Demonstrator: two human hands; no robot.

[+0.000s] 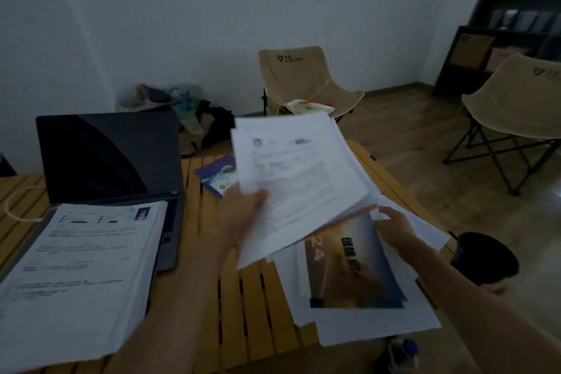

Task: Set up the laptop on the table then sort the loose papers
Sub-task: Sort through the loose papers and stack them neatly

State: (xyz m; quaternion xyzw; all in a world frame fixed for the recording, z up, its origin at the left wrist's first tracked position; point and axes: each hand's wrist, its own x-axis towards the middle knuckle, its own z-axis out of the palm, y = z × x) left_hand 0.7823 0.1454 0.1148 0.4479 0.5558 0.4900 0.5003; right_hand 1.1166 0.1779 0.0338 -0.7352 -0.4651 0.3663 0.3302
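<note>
1. The left hand (pixel 239 212) pinches a thick sheaf (pixel 300 176) at its near left corner, thumb on top and fingers (pixel 258 196) curled beneath, holding it tilted in the air over the middle of the counter (pixel 230 297).
2. The right hand (pixel 394 226) is at the sheaf's lower right corner; its fingers touch the paper edge, but blur hides whether they pinch it or only steady it.
3. To do this step well, in my judgement: support the sheaf from below with both hands, keep the edges squared, and move it as one block so that no page slides out of the fanned right side.
4. Under the sheaf, at the counter's right side, lies a colour booklet (pixel 352 270) on loose sheets (pixel 373 322) that overhang the near right edge; these seem not yet sorted.
5. A second stack (pixel 82 270) lies on the keyboard of the laptop (pixel 106 155), which stands open with a dark screen at the counter's left side, well apart from both hands. It looks like the likely target pile.
6. A dark cup (pixel 482 255) stands near the right edge just beyond the right forearm, and a bottle (pixel 403 349) below the near edge; a wide sweep could knock the cup.
7. A blue card (pixel 220 177) lies at the far edge, behind the left hand.
</note>
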